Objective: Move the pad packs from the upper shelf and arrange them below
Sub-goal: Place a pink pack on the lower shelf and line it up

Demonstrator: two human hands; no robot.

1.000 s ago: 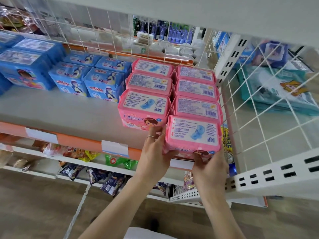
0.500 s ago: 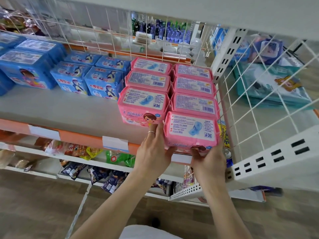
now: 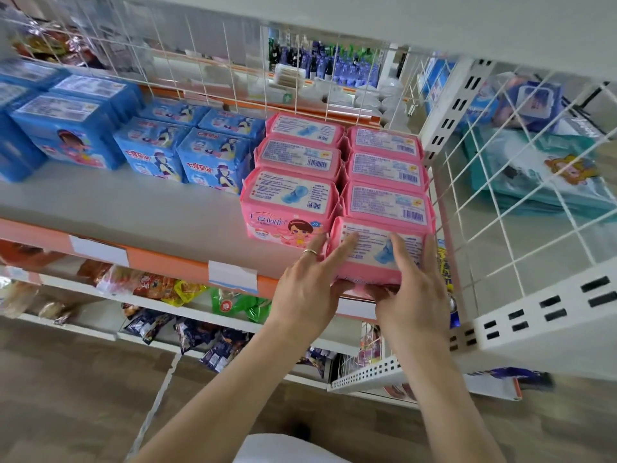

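Several glossy blue packs [image 3: 213, 162] stand left on the smooth grey shelf [image 3: 133, 208]. Next, seven pink pad packs [image 3: 300, 162], soft pillowy film, in two columns. Our left hand [image 3: 307, 289] and right hand [image 3: 414, 289] grip the front-right pack [image 3: 377, 252] at the shelf lip, fingers over its top, thumbs beneath. We judge this row nearly filled; what remains above, we cannot tell. Stiff wire divider [image 3: 500, 212] on the right.

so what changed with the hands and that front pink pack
Both hands slid up the front pink pack: the left hand and right hand now lay fingers across its top, thumbs under its front edge. The pack itself has barely shifted; the other pink packs and blue packs stayed put.
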